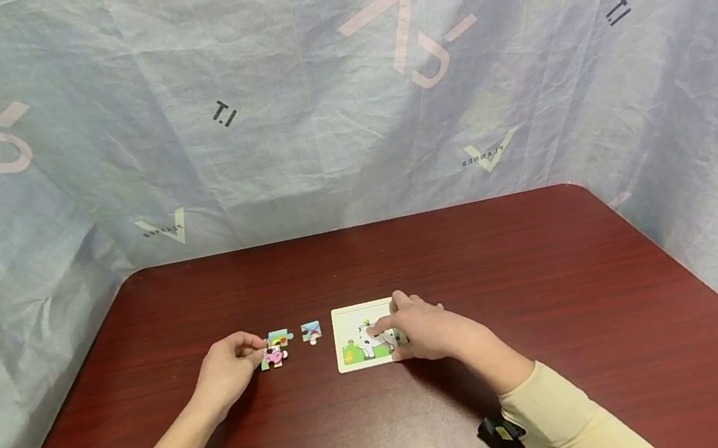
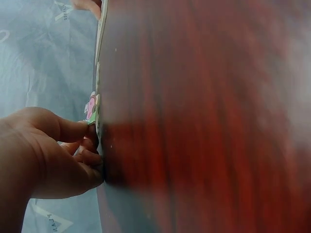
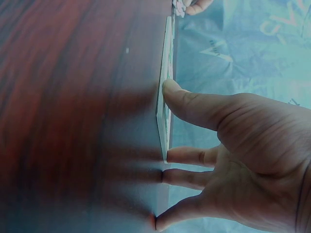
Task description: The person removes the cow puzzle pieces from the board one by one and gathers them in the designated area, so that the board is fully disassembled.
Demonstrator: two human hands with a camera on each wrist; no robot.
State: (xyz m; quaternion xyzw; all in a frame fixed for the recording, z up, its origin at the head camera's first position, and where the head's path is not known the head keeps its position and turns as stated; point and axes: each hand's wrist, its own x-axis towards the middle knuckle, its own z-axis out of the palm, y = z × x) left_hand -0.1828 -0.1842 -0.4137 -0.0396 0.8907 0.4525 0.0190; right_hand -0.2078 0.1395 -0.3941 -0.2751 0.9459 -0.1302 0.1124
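My left hand (image 1: pixel 227 369) pinches a puzzle piece with a pink patch (image 1: pixel 273 356) between thumb and fingertips, close over the table. The piece's green corner shows at the thumb tip in the left wrist view. Just behind it lies a blue, yellow and green puzzle piece (image 1: pixel 279 338), partly overlapped. A mostly blue puzzle piece (image 1: pixel 311 331) lies between these and a square puzzle board (image 1: pixel 338 341) with a cow picture. My right hand (image 1: pixel 421 330) rests over the board's right side, fingers spread; in the right wrist view its thumb (image 3: pixel 176 92) touches the board's near edge.
The dark red wooden table (image 1: pixel 337 439) extends around the board. Grey-blue printed cloth (image 1: pixel 318 144) hangs behind and along the sides. A black strap-like device (image 1: pixel 500 433) sits at the right sleeve's cuff.
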